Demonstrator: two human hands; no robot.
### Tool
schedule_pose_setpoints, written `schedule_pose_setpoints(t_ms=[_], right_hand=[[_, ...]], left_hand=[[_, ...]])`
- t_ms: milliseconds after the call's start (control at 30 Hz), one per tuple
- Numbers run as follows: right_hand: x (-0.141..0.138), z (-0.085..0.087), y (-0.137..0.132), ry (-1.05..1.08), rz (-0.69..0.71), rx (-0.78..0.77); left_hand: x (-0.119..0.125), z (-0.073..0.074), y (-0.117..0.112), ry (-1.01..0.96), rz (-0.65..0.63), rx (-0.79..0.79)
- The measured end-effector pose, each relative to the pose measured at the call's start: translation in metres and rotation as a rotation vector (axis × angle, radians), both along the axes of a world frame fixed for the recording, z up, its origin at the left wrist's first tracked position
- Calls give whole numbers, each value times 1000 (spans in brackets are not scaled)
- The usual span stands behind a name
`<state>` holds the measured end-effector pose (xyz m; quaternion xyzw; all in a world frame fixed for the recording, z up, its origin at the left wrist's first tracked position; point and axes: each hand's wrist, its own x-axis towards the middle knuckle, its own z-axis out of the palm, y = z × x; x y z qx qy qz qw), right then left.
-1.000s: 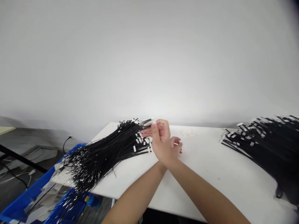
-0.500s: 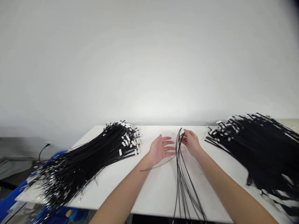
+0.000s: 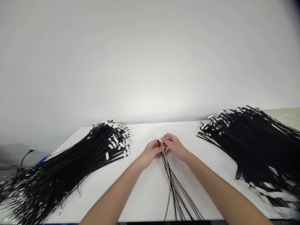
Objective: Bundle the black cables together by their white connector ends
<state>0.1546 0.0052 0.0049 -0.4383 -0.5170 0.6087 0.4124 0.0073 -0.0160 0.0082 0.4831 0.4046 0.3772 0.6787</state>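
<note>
Thin black cables (image 3: 171, 182), fanned loosely across the white bench (image 3: 145, 197), are pinched near their upper ends by the left hand (image 3: 149, 153) and right hand (image 3: 176, 147)

Black cables (image 3: 173, 187) in the fingers (image 3: 159, 149) of the left hand (image 3: 150, 153) and right hand (image 3: 176, 146), between two cable heaps (image 3: 77, 159).

Workshop by the look of it, white worktable (image 3: 145, 200), pale wall (image 3: 150, 62), large piles of white-tipped black cords (image 3: 257, 143)
</note>
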Motion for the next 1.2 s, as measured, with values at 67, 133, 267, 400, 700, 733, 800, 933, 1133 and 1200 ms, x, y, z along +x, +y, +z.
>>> schedule_pose_setpoints(t_ms=[67,133,267,400,700,733,800,933,1133,1200], right_hand=[[4,4,-1,2,5,-46],[9,11,-2,13,25,-105],[17,26,-11,107,189,-180],[15,40,-28,140,428,-176],[5,49,-57,13,1155,-388],[6,50,-57,6,1189,-382],[10,52,-57,-8,1239,-348],[19,51,-44,-90,1098,-211],[37,13,0,-666,-44,335],[45,-2,13,-1004,-236,479]], left_hand=[[-1,4,0,10,-26,9],[-1,6,1,49,-40,52],[0,2,2,139,5,186],[2,-3,4,88,112,188],[-6,-5,15,-149,252,-121],[-7,-6,16,-164,250,-144],[-8,-7,18,-201,236,-185],[-8,-7,17,-293,182,-255],[-8,2,15,-318,173,-352],[-8,4,15,-286,173,-361]])
